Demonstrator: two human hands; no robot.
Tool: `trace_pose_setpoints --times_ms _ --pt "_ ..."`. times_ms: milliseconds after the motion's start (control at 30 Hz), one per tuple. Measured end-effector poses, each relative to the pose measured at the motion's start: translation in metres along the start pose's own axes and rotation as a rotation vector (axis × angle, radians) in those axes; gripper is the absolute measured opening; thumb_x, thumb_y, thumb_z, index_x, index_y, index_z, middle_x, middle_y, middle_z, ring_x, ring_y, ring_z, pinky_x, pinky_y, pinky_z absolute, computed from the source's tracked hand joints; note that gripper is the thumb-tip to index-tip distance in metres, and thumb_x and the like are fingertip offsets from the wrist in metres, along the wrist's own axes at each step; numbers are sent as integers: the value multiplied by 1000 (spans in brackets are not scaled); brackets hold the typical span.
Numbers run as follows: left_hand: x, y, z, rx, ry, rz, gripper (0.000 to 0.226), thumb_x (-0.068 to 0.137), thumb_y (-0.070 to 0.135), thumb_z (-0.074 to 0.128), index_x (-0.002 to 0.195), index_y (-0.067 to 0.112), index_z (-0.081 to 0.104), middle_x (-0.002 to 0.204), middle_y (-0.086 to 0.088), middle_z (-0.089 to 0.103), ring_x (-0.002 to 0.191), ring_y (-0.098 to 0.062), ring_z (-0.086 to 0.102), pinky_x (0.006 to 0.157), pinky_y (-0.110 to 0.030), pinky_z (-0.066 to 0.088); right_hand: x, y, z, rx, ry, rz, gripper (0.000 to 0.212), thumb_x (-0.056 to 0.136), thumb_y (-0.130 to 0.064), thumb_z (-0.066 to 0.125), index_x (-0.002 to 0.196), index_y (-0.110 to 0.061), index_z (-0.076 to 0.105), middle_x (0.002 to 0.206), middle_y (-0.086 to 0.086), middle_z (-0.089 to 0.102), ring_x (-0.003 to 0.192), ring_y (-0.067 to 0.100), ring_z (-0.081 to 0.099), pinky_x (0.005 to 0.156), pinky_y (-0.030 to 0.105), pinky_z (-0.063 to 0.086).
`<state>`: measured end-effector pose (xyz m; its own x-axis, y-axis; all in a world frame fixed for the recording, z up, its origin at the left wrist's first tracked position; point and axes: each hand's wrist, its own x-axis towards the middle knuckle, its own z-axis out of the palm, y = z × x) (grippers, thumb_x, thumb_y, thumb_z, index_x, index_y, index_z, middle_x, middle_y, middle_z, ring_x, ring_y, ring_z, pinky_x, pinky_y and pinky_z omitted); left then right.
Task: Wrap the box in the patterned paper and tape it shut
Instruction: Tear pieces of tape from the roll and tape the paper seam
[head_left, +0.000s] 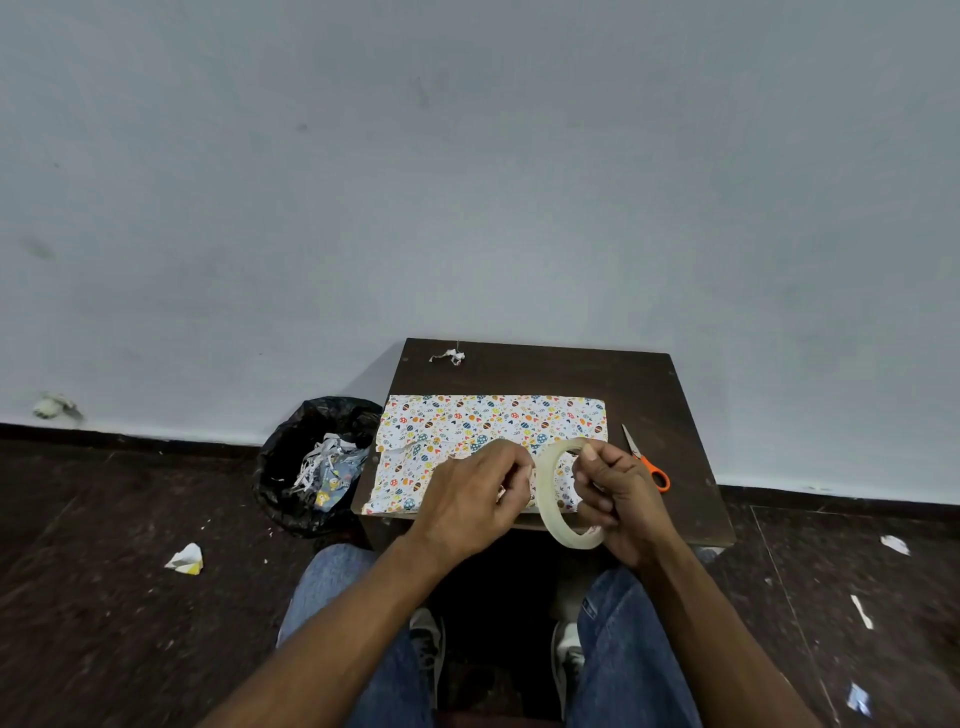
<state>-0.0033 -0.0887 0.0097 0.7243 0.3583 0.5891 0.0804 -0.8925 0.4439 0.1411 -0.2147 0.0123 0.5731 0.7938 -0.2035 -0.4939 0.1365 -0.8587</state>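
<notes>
On the dark wooden surface (644, 379) the patterned paper (493, 421) lies folded flat over what is presumably the box, a loose torn flap at its left edge; sealing looks not yet done. Above its near edge, the right hand (618, 499) grips a translucent ring of tape (558, 493) while the left hand (478, 493) pinches at its edge, probably seeking the end. Orange-handled scissors (647, 462) lie just beside the glossy paper
</notes>
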Motion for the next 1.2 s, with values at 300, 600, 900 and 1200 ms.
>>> trace_pose_setpoints --times_ms 300,600,900,1200 --pt "6 48 -5 -1182 -79 -1030 29 101 21 49 108 -2 65 86 -17 74 77 -26 73 67 -30 58 2 3 1 -89 93 -137 11 92 -11 59 90 -7 69 64 9 46 44 8 40 40 19 35" --pt "5 53 -7 -1433 41 -1095 12 95 3 51 99 1 62 82 -20 71 71 -27 71 65 -33 59 -7 18 16 -504 277 -415 23 92 -8 67 110 -22 68 113 -3 68 103 8 63 85 29 52" --pt "0 56 -6 -1310 89 -1052 30 92 -1 50 88 12 76 89 -16 71 69 -16 65 60 -23 53 -36 34 36 -308 90 -397 33 87 5 67 106 -21 70 100 -6 75 96 7 67 82 19 52" --pt "0 61 -5 -1229 162 -1052 19 82 22 64 77 6 73 67 -18 66 66 -29 60 75 -41 45 -41 43 32 -427 4 -391 51 76 -14 74 124 -24 63 118 -5 71 113 15 65 97 26 50"
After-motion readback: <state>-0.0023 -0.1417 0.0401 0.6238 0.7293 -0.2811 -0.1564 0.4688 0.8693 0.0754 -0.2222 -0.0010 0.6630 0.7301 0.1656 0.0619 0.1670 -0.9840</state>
